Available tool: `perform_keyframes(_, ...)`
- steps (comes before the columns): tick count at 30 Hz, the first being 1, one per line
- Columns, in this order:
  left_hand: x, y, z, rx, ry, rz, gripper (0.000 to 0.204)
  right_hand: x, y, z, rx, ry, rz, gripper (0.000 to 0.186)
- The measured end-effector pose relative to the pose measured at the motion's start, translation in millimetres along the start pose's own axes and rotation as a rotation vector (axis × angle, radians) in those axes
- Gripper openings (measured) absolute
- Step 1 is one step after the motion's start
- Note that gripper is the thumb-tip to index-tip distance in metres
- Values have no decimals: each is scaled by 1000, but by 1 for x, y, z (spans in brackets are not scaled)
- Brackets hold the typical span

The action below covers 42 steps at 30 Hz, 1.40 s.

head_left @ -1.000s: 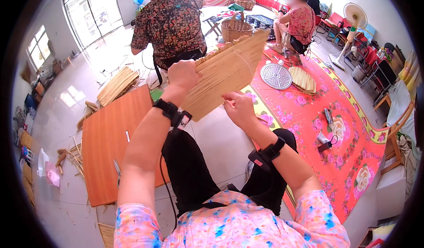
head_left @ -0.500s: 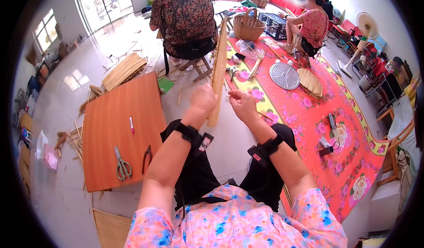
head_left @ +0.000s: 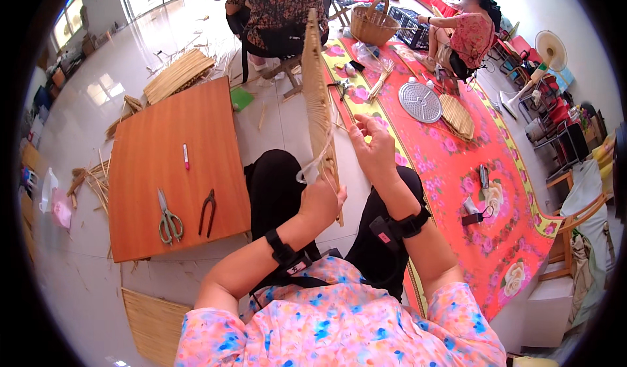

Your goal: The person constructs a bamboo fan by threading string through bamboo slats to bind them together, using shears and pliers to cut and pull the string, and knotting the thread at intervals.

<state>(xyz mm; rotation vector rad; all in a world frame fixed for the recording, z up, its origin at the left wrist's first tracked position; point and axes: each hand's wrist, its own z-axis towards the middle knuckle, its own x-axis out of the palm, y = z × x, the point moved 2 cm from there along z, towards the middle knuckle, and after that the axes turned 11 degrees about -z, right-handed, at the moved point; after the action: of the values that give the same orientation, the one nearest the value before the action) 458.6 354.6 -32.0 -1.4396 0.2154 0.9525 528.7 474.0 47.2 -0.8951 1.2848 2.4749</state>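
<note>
My left hand (head_left: 320, 200) grips the lower end of a ribbed, straw-coloured slat panel (head_left: 318, 99). The panel stands nearly on edge between my knees, its top reaching up toward the person in front. A pale strand (head_left: 302, 173) loops out beside its lower part, just above my left hand. To the panel's right is my right hand (head_left: 374, 150), raised and apart from it. Its fingers are curled toward the thumb, and whatever thin thing they may pinch is too small to make out.
An orange-brown board (head_left: 150, 164) at my left bears scissors (head_left: 170, 220), pliers (head_left: 207, 213) and a marker (head_left: 186, 156). A red floral mat (head_left: 450, 190) at right holds a perforated round tray (head_left: 420, 102) and a wicker basket (head_left: 373, 24). Two people sit ahead.
My left hand has moved down and nearer to me with the panel, which has turned to show more of its ribbed face. My right hand has shifted slightly right.
</note>
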Motion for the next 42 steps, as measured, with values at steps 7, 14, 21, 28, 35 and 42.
perform_keyframes(7, 8, -21, -57, 126, 124, -89, 41, -2, -12, -28, 11, 39, 24, 51)
perform_keyframes(14, 11, -23, -60, 138, 136, -122, 45, -31, -18, -56, 203, 230, 128, 51)
perform_keyframes(21, 8, -27, -60, 176, 266, -28, 45, -48, -34, -62, 402, 274, 439, 29)
perform_keyframes(28, 5, -22, -60, 165, 335, 42, 63, -55, -59, -68, 595, 408, 1000, 16)
perform_keyframes(35, -3, -20, -58, 199, 339, 80, 69, -58, -70, -49, 560, 738, 1737, 17)
perform_keyframes(42, -10, -22, -55, 234, 322, 110, 75, -96, -153, -30, 488, 664, 1379, 21)
